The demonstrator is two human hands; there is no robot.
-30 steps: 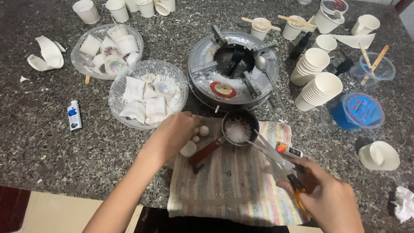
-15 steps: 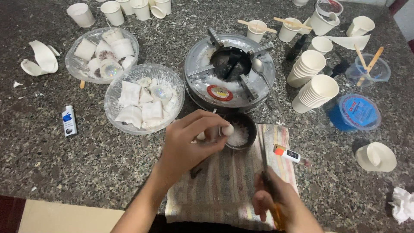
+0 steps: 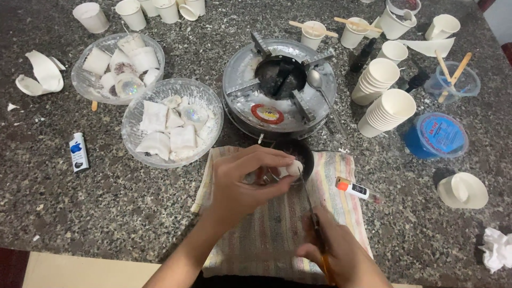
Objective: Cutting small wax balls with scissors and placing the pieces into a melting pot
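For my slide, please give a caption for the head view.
Left hand holds a small white piece over a dark pot; right hand holds scissors.

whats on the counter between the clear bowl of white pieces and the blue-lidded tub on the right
In the head view, the round metal stove burner sits between the clear bowl and the blue-lidded tub, with two stacks of white paper cups just left of the tub.

I am pinching a small white lump (image 3: pixel 294 168) with my left hand (image 3: pixel 242 184) just over the dark pot (image 3: pixel 298 154), while my right hand (image 3: pixel 341 256) is gripping orange-handled scissors (image 3: pixel 314 234) near the pot, above the striped cloth (image 3: pixel 282 224).
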